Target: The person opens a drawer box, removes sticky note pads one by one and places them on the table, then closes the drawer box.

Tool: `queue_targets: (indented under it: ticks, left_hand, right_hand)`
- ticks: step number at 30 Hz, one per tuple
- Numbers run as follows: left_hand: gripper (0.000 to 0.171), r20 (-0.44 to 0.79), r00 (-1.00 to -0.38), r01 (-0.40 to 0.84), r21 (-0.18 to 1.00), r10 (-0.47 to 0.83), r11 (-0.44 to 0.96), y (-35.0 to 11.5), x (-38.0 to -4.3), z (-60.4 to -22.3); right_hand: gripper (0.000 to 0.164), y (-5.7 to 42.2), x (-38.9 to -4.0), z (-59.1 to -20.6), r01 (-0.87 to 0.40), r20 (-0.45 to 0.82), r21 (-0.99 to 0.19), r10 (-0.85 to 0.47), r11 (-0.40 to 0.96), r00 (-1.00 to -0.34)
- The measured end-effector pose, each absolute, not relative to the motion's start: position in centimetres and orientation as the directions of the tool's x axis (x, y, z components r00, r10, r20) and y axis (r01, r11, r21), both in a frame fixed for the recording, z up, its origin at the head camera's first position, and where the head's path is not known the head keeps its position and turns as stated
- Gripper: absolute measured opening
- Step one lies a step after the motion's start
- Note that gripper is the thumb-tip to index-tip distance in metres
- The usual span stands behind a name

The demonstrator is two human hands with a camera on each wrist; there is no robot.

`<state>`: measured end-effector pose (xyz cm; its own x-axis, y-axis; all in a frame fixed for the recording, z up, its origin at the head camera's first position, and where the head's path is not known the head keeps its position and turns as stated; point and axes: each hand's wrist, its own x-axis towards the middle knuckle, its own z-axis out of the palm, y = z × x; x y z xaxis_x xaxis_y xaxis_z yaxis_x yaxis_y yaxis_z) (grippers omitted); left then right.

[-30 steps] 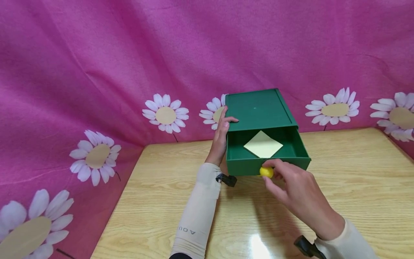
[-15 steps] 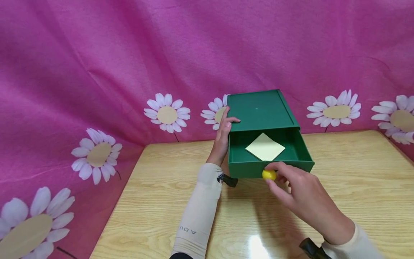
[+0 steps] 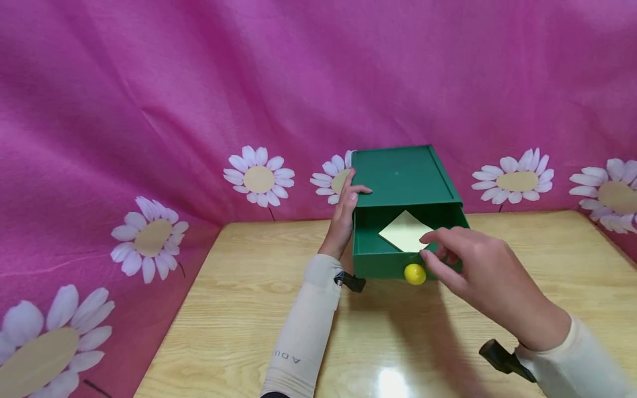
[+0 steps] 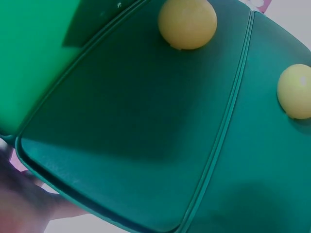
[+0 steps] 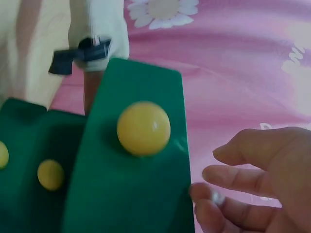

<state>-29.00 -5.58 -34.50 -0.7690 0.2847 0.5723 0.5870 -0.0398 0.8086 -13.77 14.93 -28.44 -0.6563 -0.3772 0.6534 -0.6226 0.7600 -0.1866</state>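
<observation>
A green drawer cabinet [image 3: 403, 174] stands with its top drawer [image 3: 375, 266] pulled out. Inside that drawer lies a pale yellow sticky note pad [image 3: 402, 232], turned cornerwise. A round yellow knob [image 3: 415, 274] sits on the drawer front, free of any hand. My left hand [image 3: 343, 215] rests against the cabinet's left side, one finger reaching over the top edge. My right hand [image 3: 487, 271] is over the drawer's front edge, with forefinger and thumb apart at the pad's near right corner. In the right wrist view, the right hand's fingers [image 5: 243, 179] are beside the drawer front, holding nothing.
Below the open drawer, two shut drawer fronts [image 4: 121, 107] carry yellow knobs [image 4: 187, 23]. The cabinet stands toward the back of a wooden table [image 3: 249, 309]. A pink cloth with daisies [image 3: 298, 83] hangs close behind and at the left.
My right hand has let go of the yellow knob and moved up and over the drawer's front edge to the note pad. The left hand stays on the cabinet.
</observation>
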Motion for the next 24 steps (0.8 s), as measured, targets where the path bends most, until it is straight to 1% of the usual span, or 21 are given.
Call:
queue_targets:
  ticks: [4, 8, 12, 18, 24]
  left_hand:
    - [0.035, 0.579, -0.764, 0.593, 0.804, 0.286, -0.043, -5.6, -29.0, -34.5]
    - [0.036, 0.582, -0.763, 0.596, 0.802, 0.282, -0.042, -5.6, -28.9, -34.6]
    - [0.035, 0.582, -0.761, 0.597, 0.801, 0.285, -0.044, -5.6, -28.9, -34.6]
    - [0.035, 0.584, -0.76, 0.597, 0.801, 0.285, -0.048, -5.6, -29.1, -34.6]
    - [0.035, 0.589, -0.756, 0.603, 0.797, 0.285, -0.047, -5.6, -29.0, -34.6]
  right_hand:
    - [0.018, 15.5, -14.8, -27.8, -0.603, 0.639, -0.15, -0.389, 0.783, -0.664]
    - [0.016, 16.0, -16.1, -27.6, -0.605, 0.601, -0.148, -0.415, 0.782, -0.684]
    - [0.019, 16.3, -17.6, -27.7, -0.615, 0.526, -0.194, -0.448, 0.764, -0.723]
    - [0.027, 16.5, -19.8, -27.6, -0.582, 0.386, -0.24, -0.473, 0.777, -0.792]
    - [0.038, 16.4, -21.3, -27.5, -0.565, 0.255, -0.279, -0.507, 0.776, -0.823]
